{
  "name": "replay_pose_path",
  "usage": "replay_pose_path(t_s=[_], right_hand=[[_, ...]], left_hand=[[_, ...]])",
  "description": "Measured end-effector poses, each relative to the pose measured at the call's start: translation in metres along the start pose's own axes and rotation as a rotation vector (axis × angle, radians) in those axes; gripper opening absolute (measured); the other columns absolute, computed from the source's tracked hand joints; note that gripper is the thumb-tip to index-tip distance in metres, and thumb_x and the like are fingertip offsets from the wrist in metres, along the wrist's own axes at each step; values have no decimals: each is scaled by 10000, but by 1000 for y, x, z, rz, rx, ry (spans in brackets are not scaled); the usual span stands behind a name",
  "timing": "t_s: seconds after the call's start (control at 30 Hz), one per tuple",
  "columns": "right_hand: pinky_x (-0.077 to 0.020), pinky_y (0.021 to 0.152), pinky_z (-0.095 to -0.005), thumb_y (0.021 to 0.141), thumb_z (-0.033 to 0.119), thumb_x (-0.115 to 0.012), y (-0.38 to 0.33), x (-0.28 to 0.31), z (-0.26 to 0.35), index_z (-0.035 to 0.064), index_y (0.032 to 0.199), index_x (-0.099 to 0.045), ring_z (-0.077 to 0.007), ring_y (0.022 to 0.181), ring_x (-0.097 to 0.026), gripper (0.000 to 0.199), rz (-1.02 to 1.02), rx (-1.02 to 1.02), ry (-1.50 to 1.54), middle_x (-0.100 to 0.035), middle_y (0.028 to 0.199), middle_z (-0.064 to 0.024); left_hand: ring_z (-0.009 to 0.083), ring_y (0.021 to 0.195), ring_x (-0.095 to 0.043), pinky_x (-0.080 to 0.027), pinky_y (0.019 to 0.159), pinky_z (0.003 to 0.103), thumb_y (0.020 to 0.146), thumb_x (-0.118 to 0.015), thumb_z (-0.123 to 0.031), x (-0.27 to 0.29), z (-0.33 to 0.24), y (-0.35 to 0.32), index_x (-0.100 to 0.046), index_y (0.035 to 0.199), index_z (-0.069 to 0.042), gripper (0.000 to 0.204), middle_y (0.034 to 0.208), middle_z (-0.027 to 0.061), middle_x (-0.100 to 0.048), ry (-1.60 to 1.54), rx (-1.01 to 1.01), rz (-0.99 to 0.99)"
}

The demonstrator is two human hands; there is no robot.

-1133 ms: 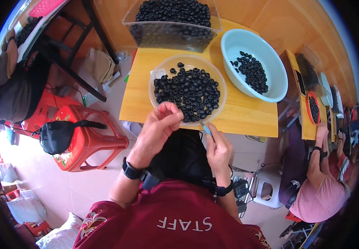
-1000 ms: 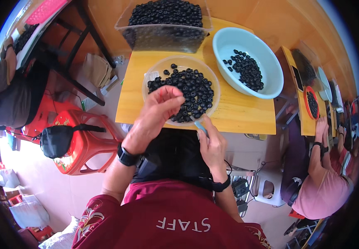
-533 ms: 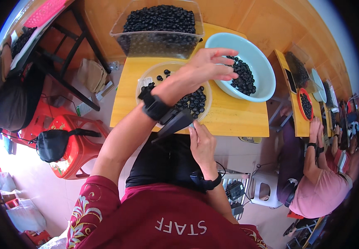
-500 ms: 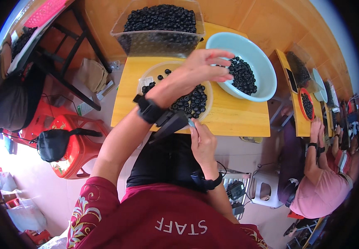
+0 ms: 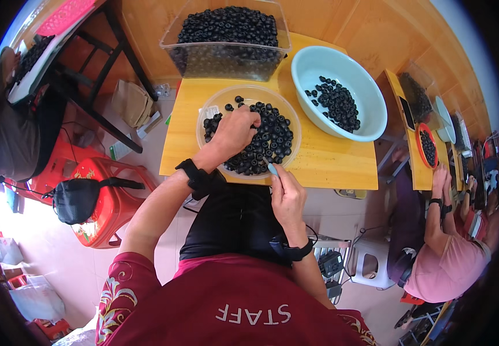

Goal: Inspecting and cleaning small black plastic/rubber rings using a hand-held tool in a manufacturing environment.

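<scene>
L grip point(image 5: 236, 131) was over the clear round tub point(image 5: 261, 94), knuckles up, fingers curled in amid the black pcs point(image 5: 273, 136); fingertips were hidden, so can't tell how far open it was or if it had hold of any. R grip point(image 5: 288, 199) was closed on a small lt-blue-handled tool point(image 5: 273, 169), thumb & fingers pinching the handle, tip pointing in over the tub's nr rim. The pcs were small & round, many w/ a ring mark; they covered most of the tub floor, w/ a few apart toward the far side. Tub sat at the nr edge of the yellow wood tabletop point(image 5: 336, 167). Behind it stood a clear rect. box point(image 5: 226, 66) piled w/ similar pcs; to its R, a lt-blue basin point(image 5: 313, 66) w/ a smaller heap. Each wrist had a black band point(image 5: 203, 180). Off L, a black pouch point(image 5: 76, 200) lay on a red plastic stool point(image 5: 116, 205). Off R, a co-worker in a pink top point(image 5: 448, 271) had hands just by a red dish point(image 5: 419, 144) of dark pcs.
</scene>
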State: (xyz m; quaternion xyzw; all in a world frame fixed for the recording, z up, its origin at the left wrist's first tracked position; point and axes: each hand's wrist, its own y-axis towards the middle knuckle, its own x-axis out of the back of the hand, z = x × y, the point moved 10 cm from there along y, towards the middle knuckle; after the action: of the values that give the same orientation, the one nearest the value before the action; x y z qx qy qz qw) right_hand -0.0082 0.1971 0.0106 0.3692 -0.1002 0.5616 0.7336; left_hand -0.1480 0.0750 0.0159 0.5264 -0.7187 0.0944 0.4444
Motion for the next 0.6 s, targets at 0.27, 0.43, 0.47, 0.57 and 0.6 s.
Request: replay_pose_path(t_s=[0.27, 0.43, 0.47, 0.57, 0.6], right_hand=[[-490, 614, -380, 866, 56, -590, 0, 2, 2, -11, 1035, -632, -337, 709, -634, 186, -33, 17, 12, -637, 821, -169], [-497, 627, -373, 864, 50, -589, 1, 2, 3, -14, 1032, -631, -337, 728, -641, 185, -29, 14, 19, -643, 840, -175], [-497, 627, -373, 864, 50, -589, 1, 3, 4, -14, 1032, -631, -337, 728, -641, 185, -33, 26, 17, -643, 840, -175], [-498, 627, -374, 863, 48, -589, 0, 3, 3, -11, 1035, -632, -337, 725, -640, 187, -31, 18, 11, -644, 840, -175], [-498, 627, -374, 864, 47, -588, 0, 3, 2, -8, 1036, -633, -337, 723, -640, 186, -33, 9, 16, -645, 841, -175]], left_hand=[[352, 804, -566, -457, 659, 426, 712, -626, 13, -6, -28, -13, -508, 789, -30, 147, 825, 128, -516, 60, -217, 28], [356, 780, -557, -461, 651, 429, 702, -609, 40, -8, -30, -17, -515, 821, -36, 169, 845, 134, -518, 110, -199, 37], [356, 780, -557, -461, 651, 429, 702, -609, 40, -7, -30, -18, -515, 821, -36, 169, 845, 134, -518, 111, -198, 43], [274, 732, -590, -474, 637, 369, 694, -644, 38, 17, -28, -24, -566, 882, -36, 217, 836, 105, -552, -39, -157, -89], [231, 713, -598, -478, 633, 341, 700, -646, 42, 19, -14, -27, -590, 911, -32, 231, 825, 99, -573, -192, -30, -46]])
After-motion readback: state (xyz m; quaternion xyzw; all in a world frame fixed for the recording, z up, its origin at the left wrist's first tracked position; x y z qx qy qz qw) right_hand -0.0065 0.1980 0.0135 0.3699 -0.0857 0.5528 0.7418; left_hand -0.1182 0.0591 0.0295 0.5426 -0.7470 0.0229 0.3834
